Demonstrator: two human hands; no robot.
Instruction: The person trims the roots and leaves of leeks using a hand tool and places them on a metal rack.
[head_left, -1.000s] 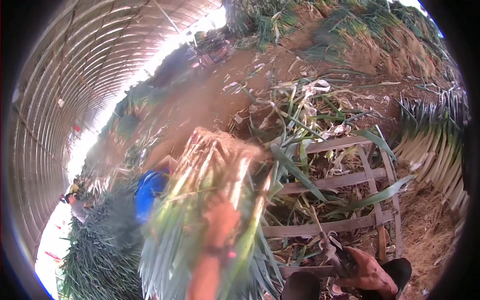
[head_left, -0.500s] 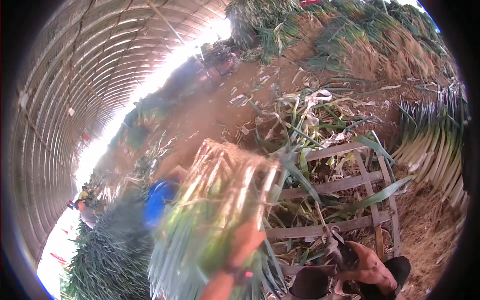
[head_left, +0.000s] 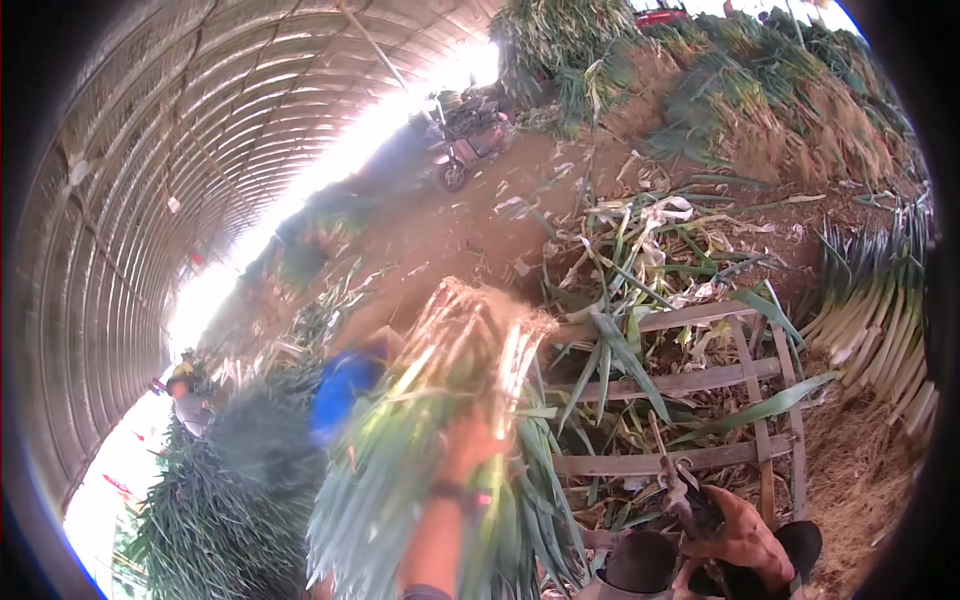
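Observation:
A large bundle of leeks (head_left: 400, 480), roots outward and green leaves toward me, fills the lower middle of the view. My left hand (head_left: 468, 445), with a band at its wrist, lies among the pale stalks. Motion smears its fingers, so their grip does not show. At the lower right my right hand (head_left: 742, 540) is wrapped round a dark hand tool (head_left: 688, 500) with a long thin tip pointing away from me. The tool's exact kind cannot be made out. Its tip lies over a slatted wooden frame (head_left: 670, 378).
Leaf scraps (head_left: 650, 230) lie under and beyond the frame. Pale-stemmed leeks (head_left: 880, 310) stand at the right. Heaped bundles (head_left: 760, 100) line the back, near a parked motorbike (head_left: 465, 150). More leaves (head_left: 220, 510) are piled left, near a person (head_left: 190, 405); a blurred blue shape (head_left: 345, 390) adjoins my bundle.
My left hand has moved left and slightly farther away over the leeks. The background has shifted right and down in view. My right hand keeps its hold on the dark tool.

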